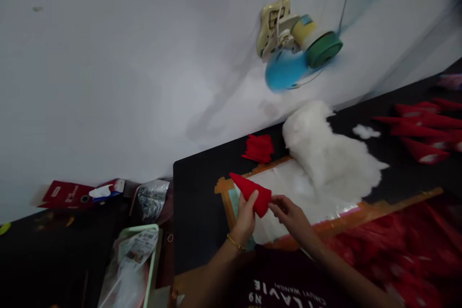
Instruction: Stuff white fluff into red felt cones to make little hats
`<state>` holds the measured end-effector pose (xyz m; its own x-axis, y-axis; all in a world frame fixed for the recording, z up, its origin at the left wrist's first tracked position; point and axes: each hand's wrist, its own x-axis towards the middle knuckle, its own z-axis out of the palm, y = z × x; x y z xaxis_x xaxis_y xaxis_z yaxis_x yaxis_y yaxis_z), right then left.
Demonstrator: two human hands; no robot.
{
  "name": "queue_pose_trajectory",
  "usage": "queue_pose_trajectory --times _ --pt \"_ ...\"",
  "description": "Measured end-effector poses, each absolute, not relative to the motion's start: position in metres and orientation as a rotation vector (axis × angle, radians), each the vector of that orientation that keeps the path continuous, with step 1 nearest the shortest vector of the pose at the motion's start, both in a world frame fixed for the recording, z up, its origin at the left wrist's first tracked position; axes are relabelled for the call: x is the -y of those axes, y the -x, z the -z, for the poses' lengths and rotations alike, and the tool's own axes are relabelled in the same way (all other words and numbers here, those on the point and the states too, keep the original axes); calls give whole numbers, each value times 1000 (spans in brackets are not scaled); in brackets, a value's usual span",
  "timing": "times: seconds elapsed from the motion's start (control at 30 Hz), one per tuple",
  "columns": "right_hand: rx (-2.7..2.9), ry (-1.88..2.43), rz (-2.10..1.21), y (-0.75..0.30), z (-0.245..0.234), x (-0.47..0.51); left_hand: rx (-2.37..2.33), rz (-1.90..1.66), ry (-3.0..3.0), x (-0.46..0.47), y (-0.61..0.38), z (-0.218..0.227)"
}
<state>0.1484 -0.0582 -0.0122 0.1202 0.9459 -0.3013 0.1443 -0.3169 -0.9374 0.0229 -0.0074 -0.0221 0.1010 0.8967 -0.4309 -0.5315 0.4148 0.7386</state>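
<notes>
My left hand [246,216] is closed round a red felt cone [250,191], whose tip points up and to the left. My right hand [290,215] is at the cone's open end, fingers bent and pinched close to its rim; whether anything is between them I cannot make out. Both hands are above a clear plastic sheet [288,187] on the black table [197,202]. A big heap of white stuffing [327,154] lies just beyond the hands. A small stack of flat red felt pieces [258,148] sits behind the cone.
Several finished red cones [422,130] lie at the far right. Red fabric [404,245] covers the near right of the table. A wall fan [298,50] hangs above. At left are a red box [65,194], a foil bag [151,198] and a green-rimmed tray [139,255].
</notes>
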Motion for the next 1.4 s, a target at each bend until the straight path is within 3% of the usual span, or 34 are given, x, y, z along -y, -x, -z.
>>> queue_pose_trajectory --times 0.2,0.43,0.53,0.87,1.2,1.4 --pt "869 1421 -1338 -142 -1 39 -960 -1039 -650 11 -24 23" --pt "1424 1393 -455 -142 18 41 -847 -1274 -358 5 -29 -14" --pt "1642 1271 -232 -137 20 48 -907 -1264 -161 -2 -29 -23" --pt "1782 1203 -268 -139 -3 51 -820 -1215 -223 -5 -22 -36" --pt "1701 1267 -200 -134 5 54 -908 -1203 -35 -12 -29 -35" --pt "2049 1263 -277 -134 21 49 -934 -1178 -275 3 -36 -31"
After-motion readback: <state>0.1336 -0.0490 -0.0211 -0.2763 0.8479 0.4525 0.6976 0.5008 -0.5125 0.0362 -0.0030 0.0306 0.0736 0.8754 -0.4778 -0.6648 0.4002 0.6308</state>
